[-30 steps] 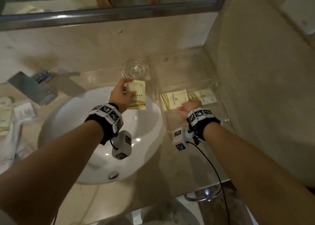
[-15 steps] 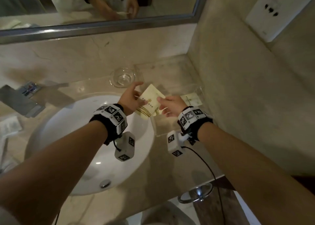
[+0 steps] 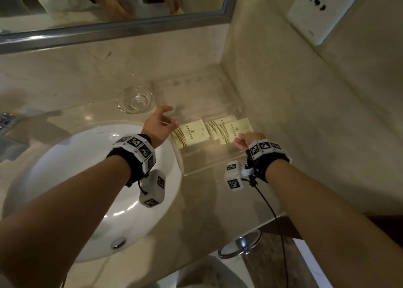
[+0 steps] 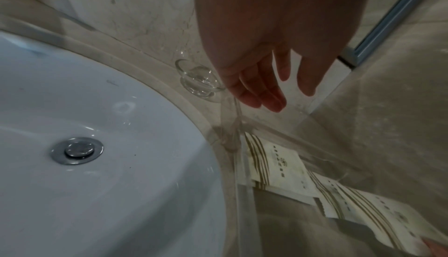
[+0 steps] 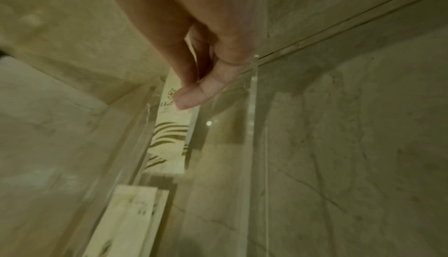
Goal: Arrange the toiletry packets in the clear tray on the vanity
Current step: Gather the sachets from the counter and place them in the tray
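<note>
A clear tray (image 3: 209, 168) stands on the vanity right of the sink, in the corner by the wall. Three cream toiletry packets with brown stripes lie in it. The left packet (image 3: 192, 133) lies flat, and the middle one (image 3: 216, 123) is partly covered. My right hand (image 3: 239, 138) pinches the right packet (image 3: 236, 127) between thumb and fingers (image 5: 189, 98), low inside the tray, over the middle one. My left hand (image 3: 172, 116) hovers empty with spread fingers (image 4: 266, 96) above the tray's left wall (image 4: 238, 165).
A small glass dish (image 3: 136, 99) sits behind the sink, just left of the tray. The white basin (image 3: 87, 178) fills the left side. The marble wall (image 3: 305, 113) closes in on the right. A towel ring (image 3: 239, 244) hangs below the counter edge.
My left hand gave its packet to my right hand and now stands open. My right hand has carried that packet right and down into the tray, over the middle packet.
</note>
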